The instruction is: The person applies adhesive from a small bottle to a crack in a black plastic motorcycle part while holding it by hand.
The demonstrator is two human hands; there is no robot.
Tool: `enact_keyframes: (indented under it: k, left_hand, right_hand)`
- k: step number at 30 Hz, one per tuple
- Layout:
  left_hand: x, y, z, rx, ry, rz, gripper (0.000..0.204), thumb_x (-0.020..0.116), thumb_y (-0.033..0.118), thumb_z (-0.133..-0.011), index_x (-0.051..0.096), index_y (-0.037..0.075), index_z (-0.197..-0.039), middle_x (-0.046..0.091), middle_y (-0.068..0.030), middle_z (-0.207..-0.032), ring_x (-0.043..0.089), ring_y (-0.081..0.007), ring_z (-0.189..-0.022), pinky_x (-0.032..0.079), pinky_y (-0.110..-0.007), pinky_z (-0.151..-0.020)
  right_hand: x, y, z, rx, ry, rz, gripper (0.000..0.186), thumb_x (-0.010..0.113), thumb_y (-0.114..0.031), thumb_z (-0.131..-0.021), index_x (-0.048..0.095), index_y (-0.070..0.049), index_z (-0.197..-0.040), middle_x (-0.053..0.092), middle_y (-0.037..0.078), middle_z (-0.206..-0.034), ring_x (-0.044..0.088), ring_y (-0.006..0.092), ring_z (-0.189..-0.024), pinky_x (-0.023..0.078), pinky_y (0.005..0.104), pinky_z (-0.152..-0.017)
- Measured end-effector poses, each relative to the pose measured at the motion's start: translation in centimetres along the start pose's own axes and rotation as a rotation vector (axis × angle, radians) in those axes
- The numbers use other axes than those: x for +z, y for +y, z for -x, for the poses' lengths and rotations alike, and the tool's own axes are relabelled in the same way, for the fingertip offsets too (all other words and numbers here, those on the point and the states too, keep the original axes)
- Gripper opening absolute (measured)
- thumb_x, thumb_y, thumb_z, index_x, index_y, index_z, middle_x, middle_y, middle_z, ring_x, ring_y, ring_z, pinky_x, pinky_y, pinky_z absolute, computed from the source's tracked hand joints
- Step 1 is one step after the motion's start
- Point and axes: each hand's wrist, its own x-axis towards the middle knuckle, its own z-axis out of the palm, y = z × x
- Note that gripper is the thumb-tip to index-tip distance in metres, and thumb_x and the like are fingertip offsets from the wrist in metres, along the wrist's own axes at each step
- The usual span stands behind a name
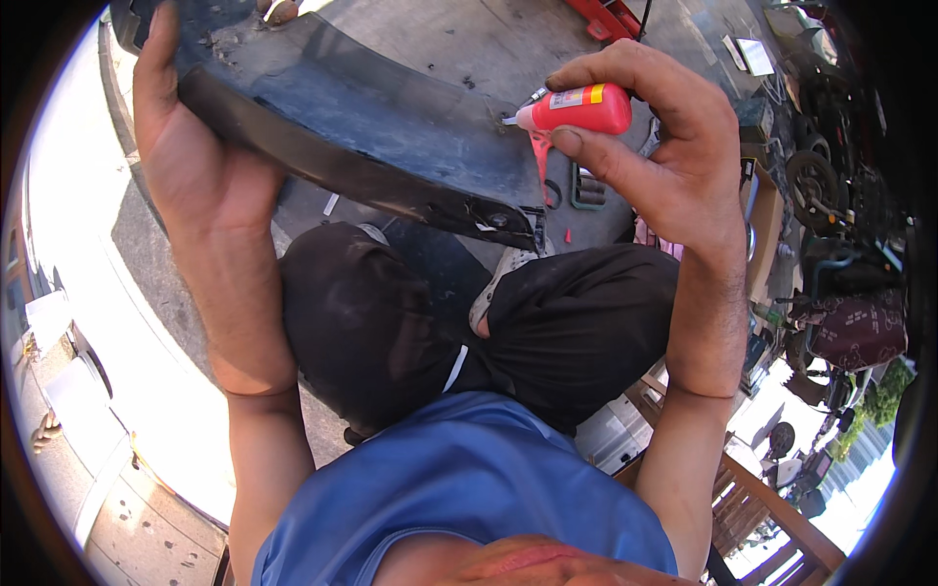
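My left hand [210, 171] grips the left end of a long, curved, dark plastic panel [391, 117], dusty and scuffed on its inner face. The fingertips are hidden behind it, and the thumb points up along its edge. Between the thumb and forefinger of my right hand [674, 146] is a small red glue bottle [596, 109], lying nearly level. Its pale nozzle points left, at the upper right edge of the panel; whether it touches I cannot tell. The panel's lower right end, with a hole and torn-looking edges, hangs above my knees.
A small red cone-shaped piece [568, 235] lies on the concrete floor near a green-edged case [588, 188]. A red metal stand or jack [611, 18] is at the far side. Motorbike parts [816, 186] crowd the right. A wooden slatted seat [772, 508] is at lower right.
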Motion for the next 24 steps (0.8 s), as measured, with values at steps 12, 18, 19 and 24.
enact_keyframes:
  k: [12, 18, 19, 24]
  left_hand:
    - [2.5, -1.3, -0.9, 0.156, 0.49, -0.319, 0.053, 0.054, 0.039, -0.106, 0.056, -0.002, -0.139, 0.069, -0.0234, -0.128, 0.067, -0.0375, -0.12, 0.05, -0.05, -0.11]
    - [2.4, -1.3, -0.9, 0.187, 0.511, -0.361, 0.053, 0.053, 0.039, -0.107, 0.055, -0.002, -0.14, 0.069, -0.0233, -0.129, 0.067, -0.0378, -0.12, 0.05, -0.051, -0.11]
    - [2.5, -1.3, -0.9, 0.164, 0.463, -0.347, 0.053, 0.052, 0.039, -0.107, 0.055, -0.002, -0.14, 0.069, -0.0231, -0.13, 0.067, -0.0375, -0.12, 0.05, -0.051, -0.11]
    - [3.4, -1.6, -0.8, 0.2, 0.528, -0.373, 0.052, 0.049, 0.039, -0.108, 0.055, -0.002, -0.14, 0.068, -0.0226, -0.131, 0.067, -0.0367, -0.121, 0.05, -0.05, -0.109]
  right_hand:
    - [1.1, 0.6, -0.3, 0.017, 0.046, -0.059, 0.029, 0.084, -0.008, -0.078, 0.074, -0.002, -0.105, 0.073, 0.007, -0.092, 0.069, 0.0159, -0.085, 0.053, 0.0293, -0.077]
    - [0.7, 0.8, 0.1, 0.051, 0.118, -0.105, 0.029, 0.085, -0.011, -0.079, 0.074, -0.002, -0.105, 0.072, 0.007, -0.092, 0.069, 0.0161, -0.085, 0.053, 0.0296, -0.077]
    - [0.8, 0.9, 0.0, 0.045, 0.111, -0.112, 0.029, 0.085, -0.011, -0.08, 0.074, -0.002, -0.105, 0.072, 0.007, -0.091, 0.069, 0.0161, -0.085, 0.053, 0.0295, -0.077]
    - [1.2, 1.0, -0.1, 0.042, 0.105, -0.132, 0.03, 0.085, -0.013, -0.08, 0.074, -0.002, -0.105, 0.072, 0.009, -0.092, 0.069, 0.0176, -0.083, 0.053, 0.0297, -0.075]
